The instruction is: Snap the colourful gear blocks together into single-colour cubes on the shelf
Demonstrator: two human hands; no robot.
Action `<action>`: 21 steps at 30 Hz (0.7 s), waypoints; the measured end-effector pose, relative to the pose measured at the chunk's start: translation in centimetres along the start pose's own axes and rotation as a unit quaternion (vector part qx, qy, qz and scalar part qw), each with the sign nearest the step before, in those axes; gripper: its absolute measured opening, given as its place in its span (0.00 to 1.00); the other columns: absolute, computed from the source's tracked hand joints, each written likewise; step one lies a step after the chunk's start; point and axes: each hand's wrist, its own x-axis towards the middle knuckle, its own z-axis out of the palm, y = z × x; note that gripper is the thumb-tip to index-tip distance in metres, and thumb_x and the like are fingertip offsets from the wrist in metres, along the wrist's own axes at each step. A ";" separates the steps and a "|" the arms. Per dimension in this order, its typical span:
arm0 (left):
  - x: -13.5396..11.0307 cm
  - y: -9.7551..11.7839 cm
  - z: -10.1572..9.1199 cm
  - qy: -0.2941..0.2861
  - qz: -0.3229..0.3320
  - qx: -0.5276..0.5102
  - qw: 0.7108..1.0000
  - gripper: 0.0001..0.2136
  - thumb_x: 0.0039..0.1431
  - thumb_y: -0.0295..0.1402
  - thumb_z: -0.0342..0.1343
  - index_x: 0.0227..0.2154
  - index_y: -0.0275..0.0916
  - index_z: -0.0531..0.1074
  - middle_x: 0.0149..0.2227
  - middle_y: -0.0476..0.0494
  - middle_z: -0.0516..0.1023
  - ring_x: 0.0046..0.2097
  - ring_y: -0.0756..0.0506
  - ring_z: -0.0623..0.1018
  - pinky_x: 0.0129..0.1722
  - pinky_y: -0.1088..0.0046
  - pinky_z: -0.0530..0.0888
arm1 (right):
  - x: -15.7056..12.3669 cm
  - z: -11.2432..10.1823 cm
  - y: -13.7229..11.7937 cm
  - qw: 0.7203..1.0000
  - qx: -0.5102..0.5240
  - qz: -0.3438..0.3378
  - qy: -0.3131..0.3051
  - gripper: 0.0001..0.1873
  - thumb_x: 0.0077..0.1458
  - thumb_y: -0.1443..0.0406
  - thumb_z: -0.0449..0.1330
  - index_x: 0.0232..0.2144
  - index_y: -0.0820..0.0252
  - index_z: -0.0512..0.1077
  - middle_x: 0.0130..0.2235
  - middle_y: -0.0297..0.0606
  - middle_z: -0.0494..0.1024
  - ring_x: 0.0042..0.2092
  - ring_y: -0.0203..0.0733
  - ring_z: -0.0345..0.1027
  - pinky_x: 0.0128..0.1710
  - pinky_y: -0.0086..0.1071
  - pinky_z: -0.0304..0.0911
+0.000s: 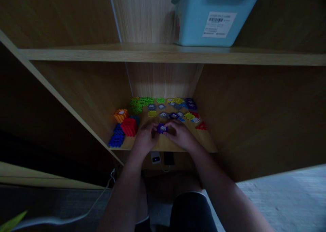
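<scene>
Shorts (191,211) nearest. Left hand (145,137) and right hand (179,134) both clamp one purple piece (161,128). Risk: in dim light the grip may slip and drop it among far loose tiles (163,115); left wrist may nudge red cube (128,127).

I have one view, from the wearer's head: it faces forward and down, close into a low pale wooden shelf bay (165,145), left hand (146,138) and right hand (181,136) centred.

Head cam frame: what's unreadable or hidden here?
Head view, dim:
- purple piece: mostly covered by the left hand and right hand holding it; shape unclear.
- bin label: print too small, blurred.
- blue bin: top cut off by frame edge.
- white tags on the loose pieces: too small to read.
</scene>
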 end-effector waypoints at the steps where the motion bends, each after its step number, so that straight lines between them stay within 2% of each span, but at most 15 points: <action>1: 0.0 0.0 0.0 0.000 0.002 0.000 1.000 0.17 0.61 0.23 0.62 0.52 0.43 0.75 0.43 0.43 0.84 0.48 0.38 0.83 0.50 0.58 0.80 | 0.0 0.0 -0.1 1.000 0.004 0.000 0.003 0.11 0.64 0.64 0.71 0.48 0.50 0.77 0.48 0.38 0.82 0.52 0.50 0.77 0.55 0.46 0.72; 5: 0.0 0.1 0.0 0.011 0.010 -0.005 1.000 0.20 0.62 0.24 0.62 0.56 0.42 0.72 0.44 0.41 0.83 0.49 0.37 0.83 0.52 0.56 0.80 | 0.1 -0.1 -0.1 0.999 0.031 -0.015 0.011 0.12 0.66 0.63 0.70 0.50 0.49 0.76 0.50 0.39 0.81 0.54 0.50 0.77 0.56 0.47 0.73; 9: -0.1 0.3 -0.1 0.033 0.014 -0.014 0.999 0.28 0.60 0.26 0.66 0.63 0.42 0.68 0.48 0.40 0.83 0.51 0.36 0.83 0.55 0.55 0.80 | 0.1 0.0 0.1 0.997 0.063 -0.033 0.028 0.13 0.66 0.64 0.70 0.51 0.49 0.76 0.53 0.40 0.81 0.57 0.48 0.77 0.59 0.46 0.74; 15: -0.4 0.8 -0.3 0.006 0.032 -0.059 0.998 0.37 0.60 0.36 0.72 0.68 0.43 0.61 0.56 0.38 0.81 0.57 0.36 0.83 0.60 0.54 0.80 | -0.2 0.1 0.3 0.989 0.135 -0.029 0.053 0.07 0.66 0.63 0.70 0.45 0.49 0.78 0.57 0.41 0.78 0.58 0.47 0.77 0.57 0.44 0.78; 18: -0.4 0.9 -0.4 -0.005 0.029 -0.078 0.996 0.37 0.62 0.38 0.72 0.69 0.44 0.60 0.58 0.38 0.80 0.58 0.37 0.83 0.59 0.56 0.80 | -0.4 0.2 0.4 0.986 0.161 -0.017 0.046 0.07 0.65 0.62 0.71 0.44 0.49 0.79 0.57 0.41 0.78 0.57 0.47 0.78 0.56 0.44 0.79; 21: -0.4 0.7 -0.4 -0.011 0.024 -0.105 0.994 0.34 0.65 0.35 0.68 0.69 0.43 0.60 0.54 0.40 0.82 0.56 0.39 0.84 0.57 0.59 0.80 | -0.3 0.4 0.6 0.986 0.165 -0.013 0.036 0.07 0.65 0.61 0.71 0.45 0.49 0.79 0.57 0.41 0.78 0.57 0.46 0.78 0.55 0.42 0.80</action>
